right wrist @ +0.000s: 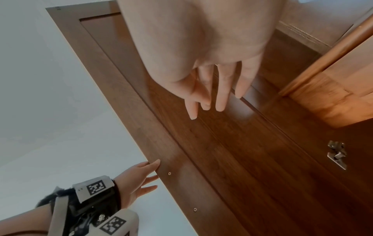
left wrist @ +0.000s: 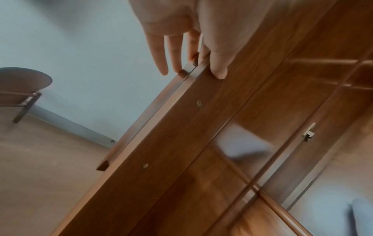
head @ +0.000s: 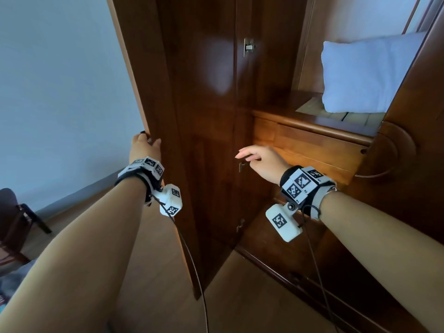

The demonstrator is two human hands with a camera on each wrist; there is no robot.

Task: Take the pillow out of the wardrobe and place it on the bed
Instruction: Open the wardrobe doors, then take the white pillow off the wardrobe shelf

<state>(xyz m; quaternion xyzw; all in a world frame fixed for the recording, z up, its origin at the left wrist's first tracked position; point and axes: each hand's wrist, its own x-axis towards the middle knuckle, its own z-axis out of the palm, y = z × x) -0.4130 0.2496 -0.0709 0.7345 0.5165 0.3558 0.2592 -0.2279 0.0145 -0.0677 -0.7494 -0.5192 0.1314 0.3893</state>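
A white pillow (head: 365,73) lies on a wooden shelf (head: 312,126) inside the wardrobe, at the upper right of the head view. The dark wooden wardrobe door (head: 204,92) stands swung open on the left. My left hand (head: 146,145) holds its free edge, thumb on the inner face and fingers behind; the left wrist view shows the same hold (left wrist: 191,68) on the door (left wrist: 181,143). My right hand (head: 249,157) hovers with relaxed fingers in front of the door's inner face, below and left of the pillow, holding nothing (right wrist: 212,99).
A metal hinge (head: 248,46) sits where the door meets the wardrobe body. Another dark door panel (head: 413,145) borders the opening on the right. A dark chair (head: 14,212) stands by the pale wall at far left. Wooden floor (head: 240,296) lies below.
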